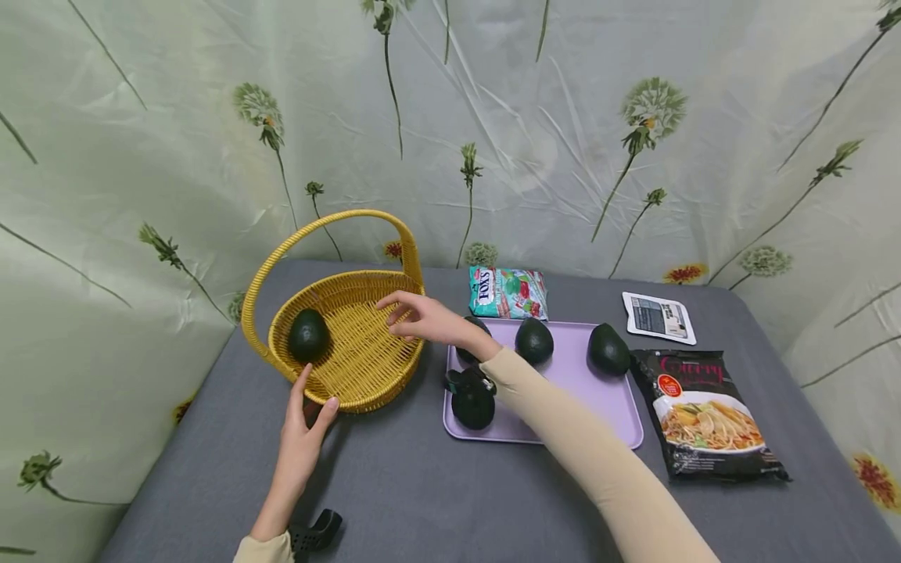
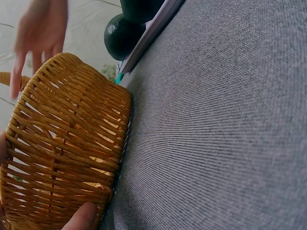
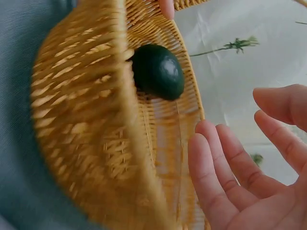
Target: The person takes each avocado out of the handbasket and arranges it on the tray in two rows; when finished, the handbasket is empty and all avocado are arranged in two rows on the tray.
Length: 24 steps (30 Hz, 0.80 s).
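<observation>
A yellow wicker basket (image 1: 366,399) with a tall arched handle stands on the left of the table, one dark green avocado (image 1: 308,336) lying inside at its left. My left hand (image 1: 299,446) touches the near left side of the basket, index finger and thumb spread at the rim. Its fingertips show against the outer weave in the left wrist view. Above the basket's right side hovers my right hand (image 1: 425,319), fingers loosely bent and holding nothing. In the right wrist view its fingers (image 3: 206,177) are spread beside the rim, with the avocado (image 3: 158,72) beyond them.
A lilac tray (image 1: 577,422) right of the basket bears several avocados (image 1: 534,342), partly hidden by my right arm. Behind it lies a teal FOX'S candy bag (image 1: 508,293). A black noodle packet (image 1: 707,414) and a white pouch (image 1: 658,317) lie to the right.
</observation>
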Motion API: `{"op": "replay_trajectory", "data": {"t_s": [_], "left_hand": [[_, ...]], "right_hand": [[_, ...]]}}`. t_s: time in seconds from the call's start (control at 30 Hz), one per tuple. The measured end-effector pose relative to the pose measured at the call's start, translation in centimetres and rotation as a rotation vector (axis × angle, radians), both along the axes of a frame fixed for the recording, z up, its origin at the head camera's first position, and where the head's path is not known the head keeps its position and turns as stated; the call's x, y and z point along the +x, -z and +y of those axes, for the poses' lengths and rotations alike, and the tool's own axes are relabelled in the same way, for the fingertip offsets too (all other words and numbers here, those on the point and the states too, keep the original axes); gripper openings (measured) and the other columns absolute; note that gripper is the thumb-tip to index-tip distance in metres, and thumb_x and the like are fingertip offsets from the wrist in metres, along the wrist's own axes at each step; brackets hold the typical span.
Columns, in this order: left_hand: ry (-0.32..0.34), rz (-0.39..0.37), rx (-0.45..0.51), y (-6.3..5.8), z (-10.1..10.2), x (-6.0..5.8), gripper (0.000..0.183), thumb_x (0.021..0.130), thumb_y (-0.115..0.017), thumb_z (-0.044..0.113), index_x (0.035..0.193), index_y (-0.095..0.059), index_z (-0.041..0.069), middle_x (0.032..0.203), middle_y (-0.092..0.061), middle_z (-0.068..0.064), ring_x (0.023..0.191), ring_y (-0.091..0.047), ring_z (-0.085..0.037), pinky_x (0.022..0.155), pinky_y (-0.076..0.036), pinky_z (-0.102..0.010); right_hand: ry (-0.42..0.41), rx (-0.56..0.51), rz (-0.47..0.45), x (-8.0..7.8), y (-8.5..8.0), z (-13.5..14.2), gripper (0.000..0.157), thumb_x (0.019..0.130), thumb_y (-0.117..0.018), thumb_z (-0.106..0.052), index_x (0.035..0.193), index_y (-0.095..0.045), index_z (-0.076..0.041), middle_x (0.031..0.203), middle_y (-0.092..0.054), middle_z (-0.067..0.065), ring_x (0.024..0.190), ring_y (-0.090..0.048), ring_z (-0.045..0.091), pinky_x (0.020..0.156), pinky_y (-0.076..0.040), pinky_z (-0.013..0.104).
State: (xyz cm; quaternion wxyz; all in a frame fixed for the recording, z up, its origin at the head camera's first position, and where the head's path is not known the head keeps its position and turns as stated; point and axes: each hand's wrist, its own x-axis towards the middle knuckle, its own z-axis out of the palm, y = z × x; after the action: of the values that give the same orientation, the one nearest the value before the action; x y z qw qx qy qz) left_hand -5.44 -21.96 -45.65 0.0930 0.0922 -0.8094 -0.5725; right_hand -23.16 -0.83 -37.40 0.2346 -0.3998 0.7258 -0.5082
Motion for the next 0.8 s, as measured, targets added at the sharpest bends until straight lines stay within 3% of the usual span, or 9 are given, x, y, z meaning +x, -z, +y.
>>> {"op": "replay_trajectory", "data": {"t_s": [0.13, 0.33, 0.67, 0.8], "left_hand": [[0.007, -0.019, 0.008, -0.2, -0.1, 0.0, 0.071, 0.099, -0.055, 0.02, 0.155, -0.011, 0.019, 0.154, -0.015, -0.019, 0.13, -0.032, -0.042, 0.096, -0.033, -0.06], [0.015, -0.037, 0.022, -0.2, -0.1, -0.1, 0.072, 0.099, -0.055, 0.022, 0.155, -0.01, 0.02, 0.155, -0.013, -0.018, 0.131, -0.032, -0.042, 0.095, -0.035, -0.059], [0.012, -0.014, 0.032, 0.0, -0.1, -0.1, 0.07, 0.099, -0.055, 0.02, 0.155, -0.013, 0.018, 0.155, -0.013, -0.016, 0.131, -0.032, -0.042, 0.098, -0.032, -0.059], [0.012, -0.011, 0.039, -0.1, -0.2, -0.1, 0.069, 0.1, -0.054, 0.02, 0.155, -0.013, 0.018, 0.155, -0.013, -0.016, 0.132, -0.03, -0.043, 0.1, -0.029, -0.06]], "right_hand": [[-0.033, 0.05, 0.001, -0.4, 0.1, -3.6, 0.041, 0.095, -0.057, -0.005, 0.135, -0.048, -0.003, 0.123, -0.054, 0.02, 0.108, -0.056, 0.031, 0.082, -0.05, 0.046], [-0.063, 0.135, -0.029, -0.5, 0.6, -7.9, 0.052, 0.094, -0.058, -0.005, 0.143, -0.042, -0.007, 0.146, -0.038, 0.014, 0.131, -0.038, 0.035, 0.088, -0.048, 0.045], [-0.091, 0.272, -0.068, 0.0, 2.0, -11.9, 0.058, 0.095, -0.057, -0.005, 0.148, -0.037, -0.017, 0.151, -0.033, 0.008, 0.13, -0.04, 0.021, 0.091, -0.039, 0.028], [-0.096, 0.305, -0.071, 0.3, 2.1, -12.7, 0.06, 0.095, -0.057, -0.005, 0.149, -0.035, -0.019, 0.15, -0.034, 0.007, 0.127, -0.042, 0.019, 0.092, -0.039, 0.028]]}}
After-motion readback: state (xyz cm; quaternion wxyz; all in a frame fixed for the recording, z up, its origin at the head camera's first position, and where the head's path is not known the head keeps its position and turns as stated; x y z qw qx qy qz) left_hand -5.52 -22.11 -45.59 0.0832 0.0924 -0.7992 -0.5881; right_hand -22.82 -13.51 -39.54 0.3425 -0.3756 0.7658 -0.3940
